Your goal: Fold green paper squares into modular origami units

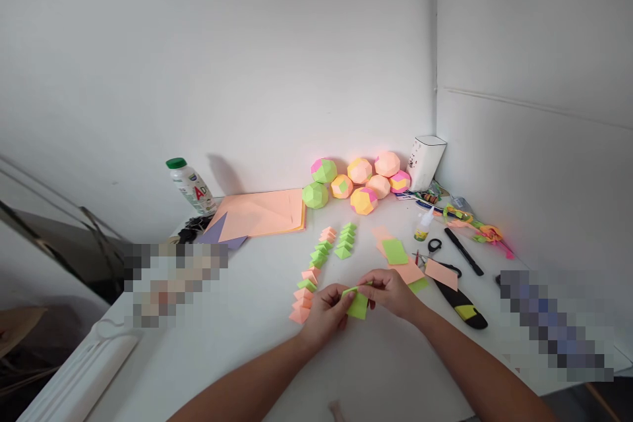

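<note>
Both hands meet over the white table (232, 336) and pinch one small green paper piece (358, 305). My left hand (324, 313) grips its left edge with closed fingers. My right hand (390, 291) pinches the top right edge. Just left of my hands lie rows of folded green and peach paper units (321, 257). Flat green and peach paper squares (401, 260) lie just beyond my right hand.
Several coloured paper balls (363, 183) sit at the back by the wall, next to a white box (425, 161). Peach paper sheets (262, 211) and a bottle (190, 186) lie at the back left. Scissors (434, 247), a glue bottle (422, 227), a black pen (463, 252) and a black-yellow knife (462, 306) lie right.
</note>
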{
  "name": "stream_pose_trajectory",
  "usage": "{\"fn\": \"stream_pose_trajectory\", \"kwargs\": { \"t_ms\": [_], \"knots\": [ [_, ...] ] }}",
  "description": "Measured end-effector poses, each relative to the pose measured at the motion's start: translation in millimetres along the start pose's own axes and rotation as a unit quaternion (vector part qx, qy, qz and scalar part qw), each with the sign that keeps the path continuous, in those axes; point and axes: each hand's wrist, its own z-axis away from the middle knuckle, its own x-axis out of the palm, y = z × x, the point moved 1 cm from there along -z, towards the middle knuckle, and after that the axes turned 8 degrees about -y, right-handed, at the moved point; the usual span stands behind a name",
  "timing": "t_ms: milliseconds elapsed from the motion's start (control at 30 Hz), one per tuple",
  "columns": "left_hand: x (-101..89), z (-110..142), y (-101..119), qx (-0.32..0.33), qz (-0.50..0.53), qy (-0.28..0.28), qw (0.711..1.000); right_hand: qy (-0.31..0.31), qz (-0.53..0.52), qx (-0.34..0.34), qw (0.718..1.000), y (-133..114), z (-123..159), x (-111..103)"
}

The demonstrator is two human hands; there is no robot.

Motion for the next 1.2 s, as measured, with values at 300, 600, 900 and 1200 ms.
{"fn": "stream_pose_trajectory", "kwargs": {
  "t_ms": [300,600,900,1200],
  "knots": [
    [2.2,2,6,0.012,-0.015,-0.010,1.000,-0.011,-0.005,0.007,1.000,-2,2,-1],
    [2.6,7,19,0.090,-0.103,0.015,0.990,-0.027,-0.038,0.022,0.999,2,1,-2],
    [8.4,4,12,0.049,0.056,-0.051,0.996,-0.032,-0.036,0.023,0.999,6,0,8],
    [-0.6,5,9,0.074,0.003,0.074,0.994,-0.006,-0.040,0.017,0.999,-2,1,-2]
  ]
}}
